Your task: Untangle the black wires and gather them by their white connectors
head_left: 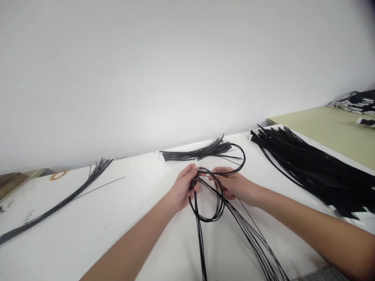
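My left hand [187,185] is closed round a small white connector [197,165] and the black wires that run from it. My right hand [230,183] is just to its right, fingers pinched on a black wire, its tip close to the connector. Between and below the hands the black wires [209,220] curl into a loop. One larger loop [244,154] arches up behind my right hand. Loose wire lengths [249,234] hang down towards the table's front edge. The exact fingertip contact is partly hidden by the wires.
Behind my hands lies a bundle of black wires [193,154] with white connectors. A thick pile of black cables [310,168] covers the right side. At left are a long wire bundle [67,201] and a tape ring [58,175]. More cables [357,101] rest on a yellowish surface [310,121].
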Tool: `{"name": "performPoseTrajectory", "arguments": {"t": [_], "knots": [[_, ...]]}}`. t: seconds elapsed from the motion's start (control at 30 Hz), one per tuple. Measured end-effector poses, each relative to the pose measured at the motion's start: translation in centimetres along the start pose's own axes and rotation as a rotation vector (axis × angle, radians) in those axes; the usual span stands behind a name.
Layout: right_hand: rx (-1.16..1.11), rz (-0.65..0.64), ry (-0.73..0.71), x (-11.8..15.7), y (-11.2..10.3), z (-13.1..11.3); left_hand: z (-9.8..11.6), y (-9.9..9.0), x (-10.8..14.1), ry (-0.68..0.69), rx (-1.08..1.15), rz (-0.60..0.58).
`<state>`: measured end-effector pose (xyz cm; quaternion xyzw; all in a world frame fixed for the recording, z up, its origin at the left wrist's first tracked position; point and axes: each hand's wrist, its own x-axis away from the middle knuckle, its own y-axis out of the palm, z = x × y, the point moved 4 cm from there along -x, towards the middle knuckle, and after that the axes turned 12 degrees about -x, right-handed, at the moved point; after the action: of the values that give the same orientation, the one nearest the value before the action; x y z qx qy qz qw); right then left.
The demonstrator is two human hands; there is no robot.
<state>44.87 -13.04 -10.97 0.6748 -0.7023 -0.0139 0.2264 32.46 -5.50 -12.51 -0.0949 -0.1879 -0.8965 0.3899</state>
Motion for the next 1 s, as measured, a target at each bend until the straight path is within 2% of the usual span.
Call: {"name": "performPoseTrajectory", "arguments": {"t": [0.07,0.2,0.43,0.6,0.8,1.0], "knots": [[-0.022,-0.005,-0.007,0.0,-0.1,-0.1,0.0,-0.1,0.0,0.006,0.005,0.026],[0.075,0.029,-0.088,-0.2,-0.5,-0.4,0.0,-0.3,0.0,0.002,0.002,0.071],[0.118,0.222,-0.184,-0.6,-1.2,-0.5,0.1,-0.1,0.0,0.052,-0.018,0.081],[0.057,0.193,-0.183,-0.8,-1.4,-0.7,-0.1,0.0,-0.1,0.028,-0.044,0.058],[-0.076,0.169,-0.036,-0.8,-2.0,-0.5,-0.3,0.1,-0.2,-0.025,-0.045,-0.070],[-0.033,0.083,0.195,-0.3,-2.6,-0.6,-0.2,-0.3,-0.3,-0.001,0.053,0.053]]}}
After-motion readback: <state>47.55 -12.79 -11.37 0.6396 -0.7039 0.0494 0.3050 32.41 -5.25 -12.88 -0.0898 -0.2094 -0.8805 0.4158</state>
